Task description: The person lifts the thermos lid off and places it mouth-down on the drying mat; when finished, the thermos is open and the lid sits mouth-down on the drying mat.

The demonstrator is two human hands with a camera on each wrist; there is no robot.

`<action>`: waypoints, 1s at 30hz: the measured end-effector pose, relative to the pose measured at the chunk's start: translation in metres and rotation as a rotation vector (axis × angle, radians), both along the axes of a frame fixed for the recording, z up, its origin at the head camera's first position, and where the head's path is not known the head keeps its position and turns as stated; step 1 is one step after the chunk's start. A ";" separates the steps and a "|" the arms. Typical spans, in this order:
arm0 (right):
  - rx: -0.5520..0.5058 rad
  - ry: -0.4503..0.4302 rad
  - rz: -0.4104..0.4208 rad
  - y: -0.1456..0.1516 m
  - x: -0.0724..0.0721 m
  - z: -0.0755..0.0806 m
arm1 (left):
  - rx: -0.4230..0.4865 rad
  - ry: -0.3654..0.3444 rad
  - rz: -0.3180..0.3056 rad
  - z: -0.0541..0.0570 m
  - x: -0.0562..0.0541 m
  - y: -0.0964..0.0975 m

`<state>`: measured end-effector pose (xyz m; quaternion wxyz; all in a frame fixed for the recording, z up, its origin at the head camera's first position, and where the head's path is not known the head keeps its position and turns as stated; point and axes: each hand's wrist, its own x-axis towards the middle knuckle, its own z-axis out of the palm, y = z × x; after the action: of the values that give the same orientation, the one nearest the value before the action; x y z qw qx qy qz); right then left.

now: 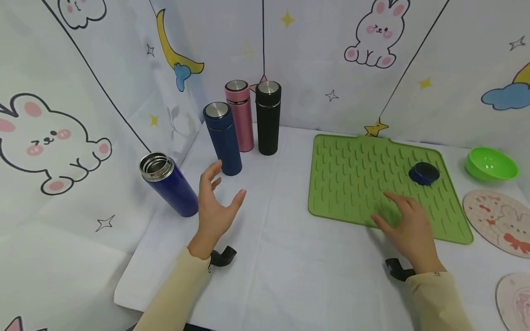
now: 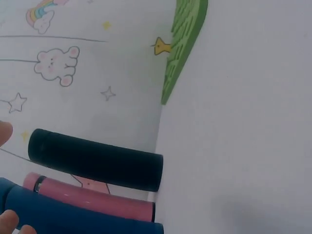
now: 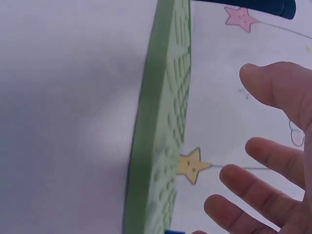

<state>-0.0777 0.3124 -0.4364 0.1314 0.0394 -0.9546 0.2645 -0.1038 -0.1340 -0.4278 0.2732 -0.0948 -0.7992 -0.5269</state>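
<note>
Two hands in play over the white table (image 1: 298,271)! The left hand (image 1: 217,211) is raised with thumb and fingers spread apart, between the open blue bottle (image 1: 173,188) to its left and the navy bottle (image 1: 223,142) just beyond. One fingertip overlaps that navy bottle in the head view; whether they touch, you cannot tell.

The open bottle shows its silver mouth at the left edge. Farther back, here's the pink bottle (image 1: 243,122) behind the navy one, with the black bottle (image 1: 268,124) to the right, all three with silver-topped lids on.

Over to the right hand (image 1: 410,230): fingers loosely bent, thumb well apart from them, above the near part of the green mat (image 1: 352,179). And there's the blue cap (image 1: 424,174), on the mat's right side, beyond those fingers. Farther right sits a green bowl (image 1: 492,164), with a round rabbit mat (image 1: 494,220) nearer.
</note>
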 end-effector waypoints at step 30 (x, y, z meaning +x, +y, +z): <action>-0.065 0.059 0.119 -0.055 0.041 -0.006 | 0.211 -0.114 0.378 0.000 -0.117 0.011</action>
<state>-0.0370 0.2577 -0.4425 0.1446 0.0997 -0.9371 0.3016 -0.2206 -0.1232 -0.4280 0.3296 0.1157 -0.7576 -0.5514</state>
